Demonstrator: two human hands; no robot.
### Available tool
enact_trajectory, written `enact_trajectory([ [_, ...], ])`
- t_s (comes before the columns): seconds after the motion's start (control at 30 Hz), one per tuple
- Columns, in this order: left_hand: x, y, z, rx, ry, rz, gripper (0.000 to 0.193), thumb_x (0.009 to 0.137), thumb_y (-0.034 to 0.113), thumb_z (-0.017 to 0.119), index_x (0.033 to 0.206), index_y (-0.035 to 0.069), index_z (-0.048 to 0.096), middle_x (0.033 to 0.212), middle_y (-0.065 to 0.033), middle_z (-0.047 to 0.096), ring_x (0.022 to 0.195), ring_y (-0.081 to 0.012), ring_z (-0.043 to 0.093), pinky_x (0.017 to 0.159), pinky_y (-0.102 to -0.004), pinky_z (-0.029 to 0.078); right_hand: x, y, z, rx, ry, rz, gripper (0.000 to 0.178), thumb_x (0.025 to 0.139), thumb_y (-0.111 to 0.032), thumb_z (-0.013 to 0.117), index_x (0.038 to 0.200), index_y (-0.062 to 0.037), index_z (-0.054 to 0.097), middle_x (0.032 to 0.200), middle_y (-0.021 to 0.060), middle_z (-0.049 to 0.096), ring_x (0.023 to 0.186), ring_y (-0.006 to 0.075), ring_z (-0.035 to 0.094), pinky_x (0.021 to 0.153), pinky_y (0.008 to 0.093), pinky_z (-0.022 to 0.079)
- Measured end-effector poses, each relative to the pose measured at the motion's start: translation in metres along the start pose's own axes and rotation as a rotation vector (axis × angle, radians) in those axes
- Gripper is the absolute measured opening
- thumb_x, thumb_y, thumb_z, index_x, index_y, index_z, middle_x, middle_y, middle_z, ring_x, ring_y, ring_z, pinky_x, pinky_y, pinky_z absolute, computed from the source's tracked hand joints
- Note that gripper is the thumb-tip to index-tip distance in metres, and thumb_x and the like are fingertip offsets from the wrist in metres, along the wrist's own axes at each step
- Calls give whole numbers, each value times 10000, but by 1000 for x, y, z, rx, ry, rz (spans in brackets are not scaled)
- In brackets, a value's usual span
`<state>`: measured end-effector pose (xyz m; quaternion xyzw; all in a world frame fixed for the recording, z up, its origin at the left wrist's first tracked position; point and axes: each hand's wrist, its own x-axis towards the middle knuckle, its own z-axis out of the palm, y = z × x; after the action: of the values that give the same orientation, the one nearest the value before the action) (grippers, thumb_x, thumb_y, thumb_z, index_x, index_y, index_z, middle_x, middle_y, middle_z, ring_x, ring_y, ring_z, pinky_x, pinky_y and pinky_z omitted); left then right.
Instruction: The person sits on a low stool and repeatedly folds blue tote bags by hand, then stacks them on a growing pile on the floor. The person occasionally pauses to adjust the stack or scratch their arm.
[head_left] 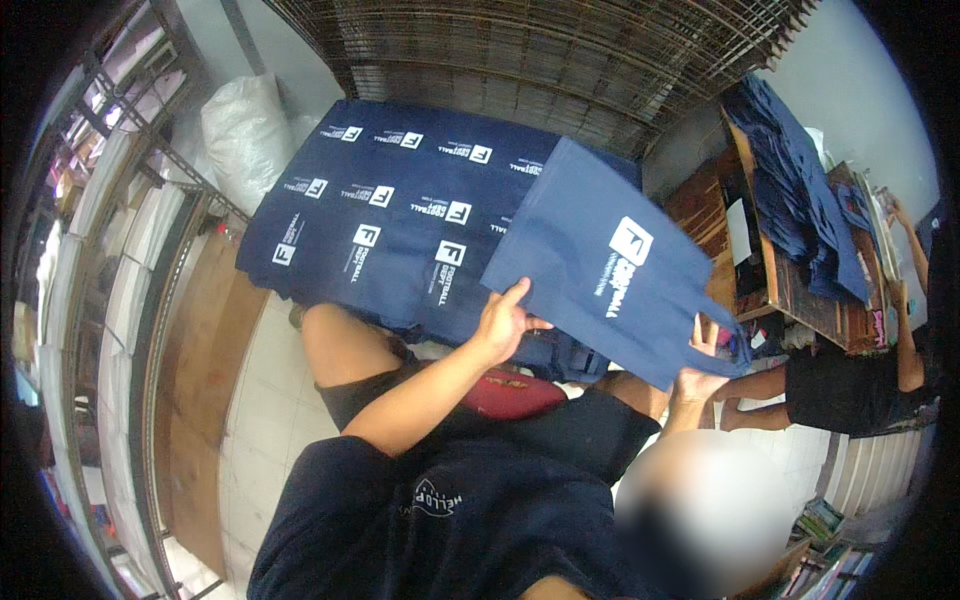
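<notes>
A navy blue tote bag (580,235) with a white print on its face is held up at a tilt, its handles pointing toward the lower right. At its near left edge, my left hand (503,325) pinches the cloth, thumb on the upper side. My right hand (699,372) grips the bag by its handle end; the straps partly cover the fingers. Behind and below the held bag, several navy tote bags (405,225) with the same white print lie in overlapping rows. The held bag hides part of these rows on the right.
A rusty wire rack (540,60) stands behind the bags. To the left are shelving (130,330) and a white plastic sack (243,135). More navy bags (790,180) lie on a wooden table (755,210) at right, where another person (850,390) stands. A blurred patch covers the lower right.
</notes>
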<state>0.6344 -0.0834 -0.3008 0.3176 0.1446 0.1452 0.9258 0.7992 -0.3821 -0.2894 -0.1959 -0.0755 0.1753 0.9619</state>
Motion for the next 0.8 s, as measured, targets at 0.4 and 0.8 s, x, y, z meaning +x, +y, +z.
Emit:
enact_trajectory([
  [0.4,5,-76,-147,249,600,-316,600,846,174,606,1254,-66,236,1274,-249,326,1140,-360,404,763,-404,565,22,77,-138,-697,616,335,212,836,-90,538,1032,-147,483,981,31,566,905,232,585,827,447,427],
  [0.8,4,-79,-160,488,926,-209,565,745,-16,607,1251,2,354,898,-127,564,691,-193,584,584,-308,543,8,89,-141,-909,805,229,184,814,-21,571,951,-141,549,898,26,541,692,140,491,612,333,512],
])
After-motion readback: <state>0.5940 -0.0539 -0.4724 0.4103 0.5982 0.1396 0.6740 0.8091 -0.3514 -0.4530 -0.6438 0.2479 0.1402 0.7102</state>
